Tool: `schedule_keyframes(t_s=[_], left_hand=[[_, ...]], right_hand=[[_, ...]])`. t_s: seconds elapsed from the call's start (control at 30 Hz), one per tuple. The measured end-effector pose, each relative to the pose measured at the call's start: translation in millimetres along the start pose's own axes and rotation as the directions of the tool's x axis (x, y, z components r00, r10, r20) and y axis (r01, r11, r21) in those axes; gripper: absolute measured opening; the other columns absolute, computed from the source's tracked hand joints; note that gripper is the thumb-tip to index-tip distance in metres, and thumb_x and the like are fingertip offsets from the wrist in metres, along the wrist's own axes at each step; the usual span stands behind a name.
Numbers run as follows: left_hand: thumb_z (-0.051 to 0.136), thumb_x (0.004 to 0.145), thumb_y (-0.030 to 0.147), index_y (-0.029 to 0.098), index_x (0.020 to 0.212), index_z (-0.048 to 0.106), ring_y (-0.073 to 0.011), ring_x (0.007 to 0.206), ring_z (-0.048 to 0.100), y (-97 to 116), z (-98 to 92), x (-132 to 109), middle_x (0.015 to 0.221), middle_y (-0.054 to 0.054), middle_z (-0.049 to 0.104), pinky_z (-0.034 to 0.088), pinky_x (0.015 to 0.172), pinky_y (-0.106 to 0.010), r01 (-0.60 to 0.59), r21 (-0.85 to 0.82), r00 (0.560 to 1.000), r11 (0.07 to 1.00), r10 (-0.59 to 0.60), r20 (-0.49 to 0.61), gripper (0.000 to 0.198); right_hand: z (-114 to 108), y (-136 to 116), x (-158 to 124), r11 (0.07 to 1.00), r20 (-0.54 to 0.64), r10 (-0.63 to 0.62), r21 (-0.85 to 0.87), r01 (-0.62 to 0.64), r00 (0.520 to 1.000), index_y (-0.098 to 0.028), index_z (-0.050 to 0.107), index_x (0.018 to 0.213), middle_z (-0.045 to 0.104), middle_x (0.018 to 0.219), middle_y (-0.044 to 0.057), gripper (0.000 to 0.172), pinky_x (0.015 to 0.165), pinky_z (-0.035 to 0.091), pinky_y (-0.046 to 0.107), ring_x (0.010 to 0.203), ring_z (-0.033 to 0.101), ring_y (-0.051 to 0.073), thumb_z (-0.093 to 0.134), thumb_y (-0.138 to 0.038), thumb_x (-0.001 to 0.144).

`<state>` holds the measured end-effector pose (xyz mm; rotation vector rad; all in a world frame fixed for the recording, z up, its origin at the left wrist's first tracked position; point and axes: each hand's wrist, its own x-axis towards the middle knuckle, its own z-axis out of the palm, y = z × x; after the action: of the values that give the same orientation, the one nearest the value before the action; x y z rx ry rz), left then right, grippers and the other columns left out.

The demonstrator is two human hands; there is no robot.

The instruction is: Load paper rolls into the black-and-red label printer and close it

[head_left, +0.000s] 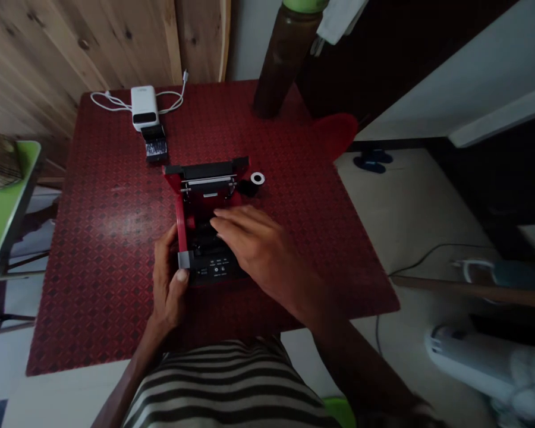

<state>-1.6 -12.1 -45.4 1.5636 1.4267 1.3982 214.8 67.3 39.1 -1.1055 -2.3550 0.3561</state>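
Observation:
A red and black device (211,273), which looks like a small printer, lies on the red table with its lid (209,171) raised. A metal rod and rollers show at the lid, and a button panel runs along the front. My left hand (167,282) grips the device's left side, its thumb on the front corner. Over the open inside reaches my right hand (258,246), fingers bent and close together; its thumb and whatever the fingertips hold are hidden. Beside the lid's right end sits a small white roll with a black core (257,178), next to a dark piece (246,188).
A white power bank-like device (144,107) with a white cable (172,101) and a small black item (155,144) are at the back left. A tall dark bottle (283,59) with a green lid stands at the back. The table's (356,261) right edge drops to the floor.

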Motion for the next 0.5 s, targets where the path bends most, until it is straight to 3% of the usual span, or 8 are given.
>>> schedule_keyframes(t_s=[0.1,0.17,0.33,0.5], left_hand=[[0.051,0.123,0.065,0.033,0.184,0.055,-0.0393,0.159,0.064,-7.7,-0.9,-1.9,0.176,-0.015,0.064,0.051,0.134,-0.062,-0.054,0.038,0.998,0.998,0.053,0.034,0.069],[0.05,0.124,0.064,0.033,0.186,0.051,-0.0392,0.16,0.063,-8.7,-2.3,-2.1,0.177,-0.015,0.062,0.051,0.135,-0.062,-0.05,0.046,0.997,0.998,0.047,0.059,0.069],[0.051,0.123,0.063,0.034,0.187,0.049,-0.0393,0.16,0.061,-8.8,-3.5,-1.9,0.177,-0.016,0.062,0.05,0.136,-0.064,-0.04,0.034,0.997,0.999,0.037,0.064,0.07],[0.053,0.122,0.064,0.03,0.184,0.052,-0.0392,0.157,0.063,-10.3,-0.1,-1.8,0.173,-0.017,0.064,0.052,0.132,-0.063,-0.016,0.022,0.999,1.0,0.015,0.046,0.07]], right_hand=[[3.5,-5.4,38.1,0.993,0.347,0.05,-0.12,-0.009,0.936,-0.015,0.087,0.127,0.091,0.131,0.016,0.027,0.112,0.067,0.046,0.129,0.084,0.032,0.063,-0.007,0.119],[5.3,-8.7,53.3,0.984,0.475,0.103,-0.18,-0.018,0.874,-0.015,0.085,0.131,0.09,0.126,0.015,0.029,0.107,0.065,0.042,0.125,0.085,0.03,0.061,-0.006,0.119],[3.6,-10.1,67.2,0.973,0.559,0.119,-0.23,0.016,0.821,-0.016,0.085,0.131,0.088,0.128,0.015,0.034,0.103,0.063,0.039,0.121,0.085,0.029,0.057,-0.001,0.118],[-4.2,-19.9,65.0,0.961,0.499,0.115,-0.274,0.03,0.859,-0.013,0.082,0.135,0.088,0.127,0.018,0.031,0.095,0.061,0.04,0.119,0.082,0.031,0.059,-0.002,0.116]])
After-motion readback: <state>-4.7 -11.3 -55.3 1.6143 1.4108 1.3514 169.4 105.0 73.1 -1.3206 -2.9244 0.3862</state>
